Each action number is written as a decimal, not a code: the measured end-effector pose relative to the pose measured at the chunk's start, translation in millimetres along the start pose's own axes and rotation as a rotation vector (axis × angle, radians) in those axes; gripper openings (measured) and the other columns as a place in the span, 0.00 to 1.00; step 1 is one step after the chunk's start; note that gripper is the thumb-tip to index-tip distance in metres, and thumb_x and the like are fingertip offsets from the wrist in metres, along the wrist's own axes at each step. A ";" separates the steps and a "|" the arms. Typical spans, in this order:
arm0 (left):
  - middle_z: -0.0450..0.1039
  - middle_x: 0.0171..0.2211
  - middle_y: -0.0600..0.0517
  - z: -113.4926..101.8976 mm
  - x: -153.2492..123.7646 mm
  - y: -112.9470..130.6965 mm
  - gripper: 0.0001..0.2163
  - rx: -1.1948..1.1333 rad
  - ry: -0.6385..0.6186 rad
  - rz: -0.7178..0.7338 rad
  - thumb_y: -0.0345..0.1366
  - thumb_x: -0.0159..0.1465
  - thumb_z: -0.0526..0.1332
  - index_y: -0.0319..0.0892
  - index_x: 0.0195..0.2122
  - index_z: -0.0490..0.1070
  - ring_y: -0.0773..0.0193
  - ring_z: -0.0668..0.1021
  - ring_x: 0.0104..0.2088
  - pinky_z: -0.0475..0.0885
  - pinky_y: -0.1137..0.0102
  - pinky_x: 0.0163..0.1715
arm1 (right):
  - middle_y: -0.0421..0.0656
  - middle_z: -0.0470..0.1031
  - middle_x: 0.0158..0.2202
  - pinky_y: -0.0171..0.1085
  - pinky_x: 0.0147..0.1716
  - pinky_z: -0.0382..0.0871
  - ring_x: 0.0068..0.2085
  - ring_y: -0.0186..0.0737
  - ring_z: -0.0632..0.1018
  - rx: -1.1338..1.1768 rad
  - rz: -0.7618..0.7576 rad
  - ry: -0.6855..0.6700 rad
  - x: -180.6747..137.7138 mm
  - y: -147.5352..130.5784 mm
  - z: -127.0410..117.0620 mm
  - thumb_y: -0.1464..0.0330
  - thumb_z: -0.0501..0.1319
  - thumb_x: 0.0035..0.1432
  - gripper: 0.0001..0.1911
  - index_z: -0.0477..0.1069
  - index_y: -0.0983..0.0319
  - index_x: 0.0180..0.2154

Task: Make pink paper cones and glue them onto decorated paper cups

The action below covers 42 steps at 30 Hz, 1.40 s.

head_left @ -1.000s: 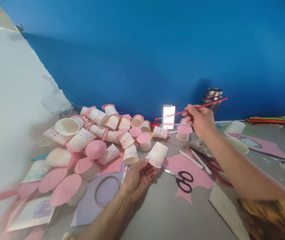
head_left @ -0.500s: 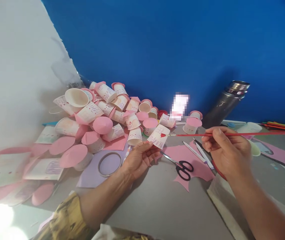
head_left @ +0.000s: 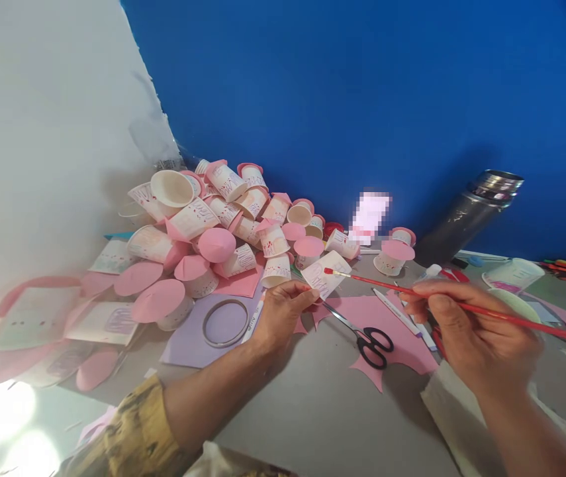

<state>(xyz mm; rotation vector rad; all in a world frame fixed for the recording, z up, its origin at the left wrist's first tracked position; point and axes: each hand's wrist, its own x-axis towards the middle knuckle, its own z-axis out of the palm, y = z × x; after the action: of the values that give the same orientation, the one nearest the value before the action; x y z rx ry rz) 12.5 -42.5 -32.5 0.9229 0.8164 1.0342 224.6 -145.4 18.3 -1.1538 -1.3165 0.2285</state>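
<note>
A white paper cup (head_left: 326,277) with purple drawing on its side is held tilted by my left hand (head_left: 283,311), thumb and fingers pinching its lower edge. My right hand (head_left: 476,331) grips a thin red paintbrush (head_left: 392,285) by the handle. The brush's red-stained tip points left and lies over the cup's side; I cannot tell whether it touches. Black-handled scissors (head_left: 373,344) lie just below the cup, on cut pink paper (head_left: 406,344). White markers (head_left: 396,311) rest between my hands.
A heap of decorated paper cups with pink paper tops (head_left: 217,245) fills the left. A tape ring (head_left: 204,326) lies on purple paper (head_left: 183,344). At the back stand a blurred bright screen (head_left: 369,215) and a dark metal flask (head_left: 466,212). A cloth (head_left: 454,411) lies near my right wrist.
My left hand has turned the cup, so its side faces differently. The brush now slants down to the right, with my right hand lower and further right. The whole view has shifted slightly.
</note>
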 end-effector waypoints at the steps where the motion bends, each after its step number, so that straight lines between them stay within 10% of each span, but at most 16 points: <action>1: 0.78 0.25 0.50 0.3 0.0 0.3 0.10 -0.002 0.002 -0.008 0.39 0.49 0.74 0.39 0.24 0.78 0.62 0.78 0.31 0.75 0.65 0.37 | 0.41 0.80 0.31 0.35 0.24 0.75 0.28 0.37 0.80 -0.001 -0.006 -0.018 0.1 1.0 -0.7 0.67 0.63 0.65 0.06 0.81 0.57 0.40; 42: 0.79 0.28 0.47 -1.3 -0.3 0.5 0.12 -0.068 -0.048 -0.122 0.40 0.49 0.75 0.39 0.24 0.76 0.63 0.78 0.30 0.71 0.66 0.37 | 0.42 0.81 0.30 0.36 0.24 0.77 0.27 0.38 0.79 -0.063 0.065 -0.034 1.2 4.9 -0.4 0.64 0.64 0.65 0.07 0.81 0.56 0.38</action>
<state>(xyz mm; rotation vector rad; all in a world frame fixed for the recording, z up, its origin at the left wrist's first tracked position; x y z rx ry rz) 11.0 -42.3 -32.5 0.8272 0.7829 0.9251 227.5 -142.4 15.5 -1.2517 -1.3250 0.2567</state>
